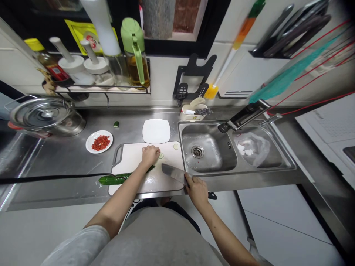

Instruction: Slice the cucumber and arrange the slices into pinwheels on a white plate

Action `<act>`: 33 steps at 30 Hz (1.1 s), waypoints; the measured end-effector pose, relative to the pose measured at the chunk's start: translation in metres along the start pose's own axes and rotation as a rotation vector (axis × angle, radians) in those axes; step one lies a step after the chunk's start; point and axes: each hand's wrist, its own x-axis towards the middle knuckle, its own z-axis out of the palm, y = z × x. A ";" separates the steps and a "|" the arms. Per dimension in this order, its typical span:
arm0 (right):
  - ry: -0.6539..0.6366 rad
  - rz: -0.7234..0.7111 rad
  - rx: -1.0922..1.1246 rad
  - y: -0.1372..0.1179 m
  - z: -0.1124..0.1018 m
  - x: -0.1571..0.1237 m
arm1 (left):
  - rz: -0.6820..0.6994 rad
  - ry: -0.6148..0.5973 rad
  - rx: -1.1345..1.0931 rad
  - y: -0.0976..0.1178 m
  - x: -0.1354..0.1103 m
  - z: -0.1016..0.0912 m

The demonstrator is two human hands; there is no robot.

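Observation:
A white cutting board (130, 159) lies on the steel counter in front of me. My left hand (150, 154) rests closed on the board, pressing down on the cut end of a long green cucumber (113, 180) that runs back under my forearm and off the board's left edge. A thin cucumber slice (161, 156) lies right beside the fingers, another slice (176, 146) sits near the board's far right corner. My right hand (197, 190) grips the handle of a kitchen knife (173, 173), its blade lying low over the board's right side, apart from the cucumber.
An empty white square plate (156, 130) sits behind the board. A small round plate of chopped red chilli (99, 142) and a cucumber end (116, 124) lie to the left, near a steel pot (47, 116). A double sink (208, 149) adjoins the board on the right.

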 end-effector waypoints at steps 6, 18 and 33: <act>-0.019 -0.009 0.014 -0.001 -0.004 0.004 | -0.068 0.049 -0.072 -0.006 -0.004 -0.004; -0.054 -0.006 0.186 -0.009 -0.003 0.013 | 0.151 0.364 -0.233 -0.052 -0.084 -0.010; -0.268 -0.006 0.454 -0.040 -0.030 0.025 | 0.432 0.392 -0.065 -0.058 -0.102 0.007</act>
